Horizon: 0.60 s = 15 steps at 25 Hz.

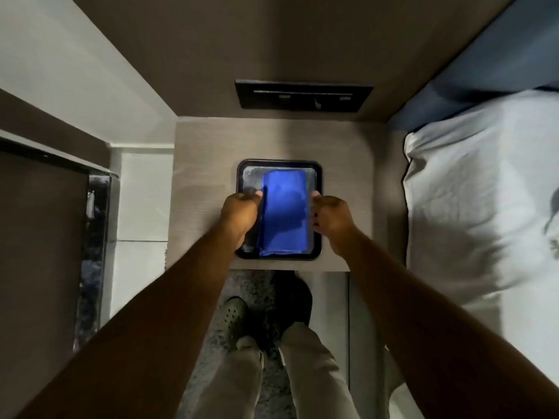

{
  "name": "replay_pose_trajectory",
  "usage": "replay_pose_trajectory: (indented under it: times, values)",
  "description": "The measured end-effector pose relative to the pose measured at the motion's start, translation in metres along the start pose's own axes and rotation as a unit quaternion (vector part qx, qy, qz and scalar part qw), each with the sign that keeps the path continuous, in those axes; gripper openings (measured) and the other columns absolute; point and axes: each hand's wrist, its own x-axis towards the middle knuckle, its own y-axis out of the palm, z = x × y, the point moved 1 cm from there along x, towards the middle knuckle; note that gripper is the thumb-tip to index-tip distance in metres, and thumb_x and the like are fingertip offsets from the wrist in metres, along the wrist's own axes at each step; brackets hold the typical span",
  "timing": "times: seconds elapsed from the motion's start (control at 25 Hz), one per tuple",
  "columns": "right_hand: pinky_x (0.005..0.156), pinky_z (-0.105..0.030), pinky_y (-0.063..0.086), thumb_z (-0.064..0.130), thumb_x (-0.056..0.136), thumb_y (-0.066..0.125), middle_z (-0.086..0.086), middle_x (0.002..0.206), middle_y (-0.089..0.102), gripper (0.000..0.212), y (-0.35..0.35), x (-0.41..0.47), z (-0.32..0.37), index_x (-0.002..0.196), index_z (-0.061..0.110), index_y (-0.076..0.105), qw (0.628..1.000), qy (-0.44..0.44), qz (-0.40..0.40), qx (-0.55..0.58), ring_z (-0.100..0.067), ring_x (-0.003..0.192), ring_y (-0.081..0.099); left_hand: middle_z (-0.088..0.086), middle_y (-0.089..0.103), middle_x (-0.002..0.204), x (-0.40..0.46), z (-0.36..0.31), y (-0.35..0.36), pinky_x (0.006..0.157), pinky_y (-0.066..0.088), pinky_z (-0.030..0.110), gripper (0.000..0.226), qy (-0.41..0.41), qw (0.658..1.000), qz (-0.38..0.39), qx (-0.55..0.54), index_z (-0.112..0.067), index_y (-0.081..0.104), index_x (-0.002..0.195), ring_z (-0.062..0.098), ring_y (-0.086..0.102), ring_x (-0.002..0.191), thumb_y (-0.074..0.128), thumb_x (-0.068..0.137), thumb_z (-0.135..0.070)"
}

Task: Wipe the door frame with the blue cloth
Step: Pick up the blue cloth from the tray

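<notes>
At frame centre, the folded blue cloth (284, 213) lies in a black tray (279, 256) on the worktop (205, 152). The left hand (240, 211) and right hand (331, 217), fingers curled, grip the cloth's side edges.

Both forearms are bare, with no sleeves, watch or rings showing on the left hand (242, 211) or the right hand (331, 217). The person wears light beige trousers (314, 373) and dark olive perforated clogs (234, 317); the clog beside it lies in shadow.
</notes>
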Motion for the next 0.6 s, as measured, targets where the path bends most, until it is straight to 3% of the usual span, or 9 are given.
replay_pose_trajectory:
  times: [0.08,0.2,0.32,0.48,0.52,0.6]
  values:
    - [0.088,-0.046,0.052,0.033,0.092,0.056,-0.016,0.099,0.067,0.029,0.013,0.020,-0.006,0.099,0.007,0.066,0.996,-0.003,-0.039,-0.078,-0.032,0.091,0.062,0.002,0.063,0.081,0.017,0.011,0.007,0.078,0.047,0.036,0.015,0.017,0.999,-0.022,0.031,-0.017,0.065,0.091,0.023,0.057,0.078,0.061,0.090,-0.031]
    - [0.092,-0.040,0.050,0.025,0.091,0.057,-0.014,0.123,0.060,0.034,0.025,0.038,-0.021,0.120,0.007,0.057,0.992,0.018,-0.043,-0.119,-0.034,0.110,0.057,0.005,0.058,0.076,0.032,0.030,0.020,0.072,0.045,0.035,0.012,0.018,0.998,-0.007,0.056,-0.017,0.062,0.078,0.022,0.053,0.069,0.064,0.088,-0.025]
    - [0.091,-0.045,0.052,0.020,0.089,0.059,-0.017,0.116,0.064,0.029,0.031,0.049,-0.027,0.113,0.005,0.061,0.985,-0.003,-0.061,-0.159,-0.036,0.104,0.060,0.010,0.062,0.088,0.049,0.039,0.028,0.081,0.053,0.039,0.009,0.039,0.997,-0.029,0.067,-0.008,0.065,0.087,0.028,0.060,0.084,0.065,0.086,-0.017]
    - [0.074,-0.046,0.054,0.008,0.085,0.055,-0.025,0.089,0.064,0.011,0.033,0.040,-0.025,0.081,0.001,0.062,0.996,-0.013,-0.018,-0.082,-0.040,0.081,0.061,0.028,0.066,0.098,0.044,0.042,0.029,0.085,0.054,0.055,0.010,0.015,1.000,-0.008,0.022,0.000,0.062,0.089,0.038,0.064,0.088,0.060,0.084,-0.009]
    - [0.067,-0.042,0.049,0.006,0.084,0.054,-0.023,0.082,0.061,0.012,0.032,0.031,-0.022,0.074,0.003,0.060,0.998,-0.012,-0.001,-0.054,-0.036,0.074,0.056,0.026,0.066,0.097,0.033,0.039,0.024,0.082,0.055,0.052,0.007,0.005,1.000,0.003,-0.013,-0.004,0.062,0.088,0.037,0.064,0.087,0.059,0.084,-0.009]
    - [0.063,-0.040,0.039,0.005,0.082,0.054,-0.022,0.082,0.056,0.009,0.026,0.006,-0.008,0.076,-0.001,0.058,0.999,-0.012,0.031,-0.007,-0.030,0.074,0.048,0.015,0.067,0.086,0.001,0.025,0.008,0.062,0.053,0.035,0.005,-0.011,0.996,0.011,-0.082,-0.013,0.063,0.084,0.030,0.061,0.073,0.059,0.084,-0.009]
